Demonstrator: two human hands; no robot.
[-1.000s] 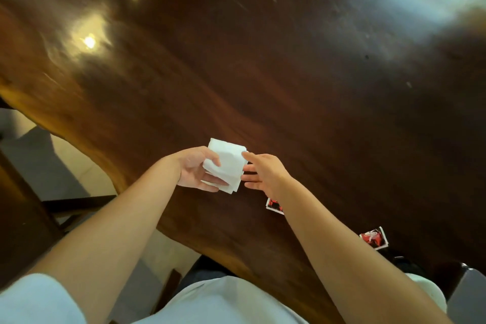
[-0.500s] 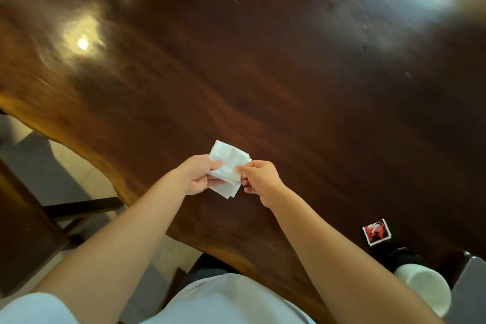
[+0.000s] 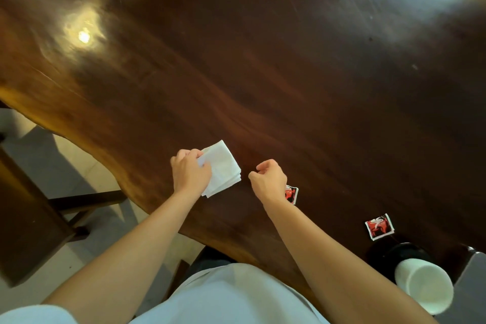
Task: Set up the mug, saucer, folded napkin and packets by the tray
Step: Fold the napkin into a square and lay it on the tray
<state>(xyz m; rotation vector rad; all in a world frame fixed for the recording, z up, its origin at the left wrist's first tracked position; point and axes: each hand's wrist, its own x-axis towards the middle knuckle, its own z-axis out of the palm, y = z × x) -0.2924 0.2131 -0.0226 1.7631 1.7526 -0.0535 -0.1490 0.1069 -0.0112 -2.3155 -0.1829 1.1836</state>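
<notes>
A folded white napkin (image 3: 222,169) lies low over the dark wooden table near its front edge. My left hand (image 3: 190,171) grips the napkin's left side. My right hand (image 3: 268,179) hovers just right of the napkin, fingers curled, holding nothing. One red and black packet (image 3: 292,194) peeks out from behind my right wrist. A second packet (image 3: 379,227) lies flat further right. The white mug (image 3: 423,287) stands on a dark saucer (image 3: 389,251) at the bottom right.
A grey tray edge (image 3: 473,279) shows at the far right by the mug. The table's wavy front edge (image 3: 147,208) runs diagonally below my hands. A dark wooden bench (image 3: 29,218) stands on the tiled floor at the left.
My right hand has let go of the napkin and pulled away to the right. The napkin now sits flatter and lower, held by my left hand alone.
</notes>
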